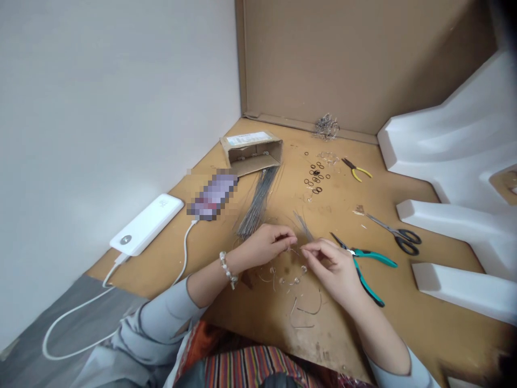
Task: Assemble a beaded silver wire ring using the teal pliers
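Observation:
My left hand (271,243), with a beaded bracelet (228,269) at its wrist, has its fingers pinched together. Opposite it, my right hand (330,263) pinches too, thumb against forefinger. A thin wire (297,250) spans the small gap between the fingertips, with one end in each hand. Below hang or lie several clear round beads (297,280) along fine wire; whether they join the held piece I cannot tell. Cut wire pieces (309,311) lie nearer to me. A small sheaf of straight wires (302,225) is just beyond my fingertips.
Teal-handled pliers (374,257), scissors (398,233) and yellow-handled pliers (357,169) lie to the right. Black rings (316,173), a long wire bundle (257,202) and an open cardboard box (252,139) are farther back. A phone (214,195) and white power bank (147,223) lie left; white foam (444,215) borders the right.

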A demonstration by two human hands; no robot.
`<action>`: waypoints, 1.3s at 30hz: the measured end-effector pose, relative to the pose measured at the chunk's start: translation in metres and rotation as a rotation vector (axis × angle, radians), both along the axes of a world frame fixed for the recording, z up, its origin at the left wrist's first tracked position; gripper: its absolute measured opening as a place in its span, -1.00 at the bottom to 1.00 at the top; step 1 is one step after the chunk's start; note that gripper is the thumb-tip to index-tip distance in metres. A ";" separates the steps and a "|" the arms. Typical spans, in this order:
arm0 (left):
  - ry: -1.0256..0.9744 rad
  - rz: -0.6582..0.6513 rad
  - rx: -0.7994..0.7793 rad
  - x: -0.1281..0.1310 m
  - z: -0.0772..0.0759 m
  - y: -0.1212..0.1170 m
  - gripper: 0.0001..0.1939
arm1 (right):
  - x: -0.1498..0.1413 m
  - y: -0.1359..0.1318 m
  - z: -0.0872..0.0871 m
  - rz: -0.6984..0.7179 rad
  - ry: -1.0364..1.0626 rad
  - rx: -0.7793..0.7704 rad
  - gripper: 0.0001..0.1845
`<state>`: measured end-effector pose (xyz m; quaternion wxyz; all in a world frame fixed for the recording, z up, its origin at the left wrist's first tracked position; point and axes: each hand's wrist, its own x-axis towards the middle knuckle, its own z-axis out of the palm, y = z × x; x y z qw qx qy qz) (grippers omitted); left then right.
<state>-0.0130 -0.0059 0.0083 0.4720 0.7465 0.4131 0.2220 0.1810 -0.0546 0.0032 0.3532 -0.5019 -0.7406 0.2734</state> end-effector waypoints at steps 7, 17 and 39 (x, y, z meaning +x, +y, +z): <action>0.019 -0.010 0.047 0.002 0.001 -0.001 -0.72 | -0.005 0.001 -0.002 0.023 0.005 -0.003 -0.86; 0.004 -0.032 0.112 0.003 -0.001 -0.001 -0.77 | -0.007 0.002 0.000 0.072 0.090 -0.132 -0.86; -0.120 -0.082 -0.184 0.003 -0.006 -0.002 -0.70 | -0.003 0.000 0.005 0.113 0.106 -0.193 -0.86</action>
